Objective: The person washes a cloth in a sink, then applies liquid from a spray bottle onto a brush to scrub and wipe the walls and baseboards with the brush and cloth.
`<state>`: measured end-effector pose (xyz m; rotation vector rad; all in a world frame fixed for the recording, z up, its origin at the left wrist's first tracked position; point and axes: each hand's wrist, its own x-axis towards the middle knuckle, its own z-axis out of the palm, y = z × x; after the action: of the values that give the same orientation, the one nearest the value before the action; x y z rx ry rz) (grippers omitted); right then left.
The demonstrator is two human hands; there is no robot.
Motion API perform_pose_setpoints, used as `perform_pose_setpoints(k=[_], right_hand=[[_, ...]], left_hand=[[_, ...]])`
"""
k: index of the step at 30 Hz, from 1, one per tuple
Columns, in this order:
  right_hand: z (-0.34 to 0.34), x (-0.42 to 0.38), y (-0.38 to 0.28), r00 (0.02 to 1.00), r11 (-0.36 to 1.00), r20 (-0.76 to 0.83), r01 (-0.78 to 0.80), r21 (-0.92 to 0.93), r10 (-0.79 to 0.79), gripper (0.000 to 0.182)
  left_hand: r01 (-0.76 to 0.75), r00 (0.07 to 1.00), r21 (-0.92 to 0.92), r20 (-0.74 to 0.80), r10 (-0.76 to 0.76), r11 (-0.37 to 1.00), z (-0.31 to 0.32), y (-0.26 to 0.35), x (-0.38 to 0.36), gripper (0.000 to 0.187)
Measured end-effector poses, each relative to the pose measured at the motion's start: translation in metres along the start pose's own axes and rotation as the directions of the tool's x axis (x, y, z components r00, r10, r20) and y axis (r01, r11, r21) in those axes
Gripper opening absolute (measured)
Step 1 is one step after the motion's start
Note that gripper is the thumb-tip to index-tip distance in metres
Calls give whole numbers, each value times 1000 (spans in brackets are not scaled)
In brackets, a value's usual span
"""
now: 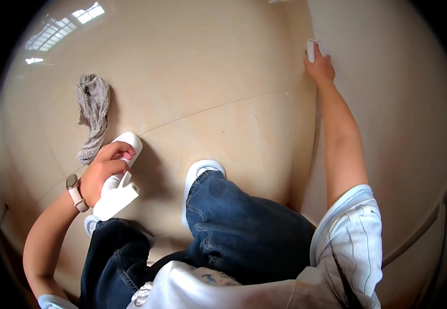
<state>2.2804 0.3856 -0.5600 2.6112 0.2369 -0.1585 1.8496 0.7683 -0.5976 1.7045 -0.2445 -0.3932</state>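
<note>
My left hand (103, 172) is wrapped round a white spray bottle (116, 202), with its trigger head pointing back toward my body. Beside that hand, a crumpled grey cloth (94, 105) lies on the tiled floor. Out at the upper right, my right hand (321, 67) is closed over a small white rectangular pad (315, 50). The pad is at the wall, near the top of the skirting, and its underside is hidden.
A pale wall (388, 103) rises along the right side, with a tan skirting strip (302, 129) at its foot. My knees are bent above the glossy beige floor (208, 62). A white shoe (188, 198) shows by my right leg. Dark cord-like lines run at the lower right.
</note>
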Motion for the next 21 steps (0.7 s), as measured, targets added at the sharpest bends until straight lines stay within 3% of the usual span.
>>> perform_pose_setpoints(k=[7, 9, 13, 15, 18, 21], right_hand=[[42, -61, 27, 999, 998, -37, 30, 55, -28, 72], [46, -98, 47, 993, 996, 108, -45, 82, 36, 76], [77, -183, 95, 991, 992, 93, -103, 67, 97, 78], [86, -227, 111, 940, 986, 303, -167, 7, 157, 80], [92, -260, 115, 905, 980, 383, -200, 4, 183, 79], [85, -229, 93, 955, 992, 269, -130, 5, 124, 77]], left_hand=[[33, 999, -27, 7, -33, 999, 1, -1, -4, 36], [15, 999, -24, 38, -14, 1000, 0, 2, -1, 38], [-30, 992, 71, 122, 22, 997, -4, 9, 3, 39], [-26, 991, 101, 134, 12, 995, -4, 8, 5, 38], [-51, 985, 128, 170, 29, 990, -4, 6, 6, 38], [-55, 988, 117, 151, 37, 992, -3, 6, 6, 37]])
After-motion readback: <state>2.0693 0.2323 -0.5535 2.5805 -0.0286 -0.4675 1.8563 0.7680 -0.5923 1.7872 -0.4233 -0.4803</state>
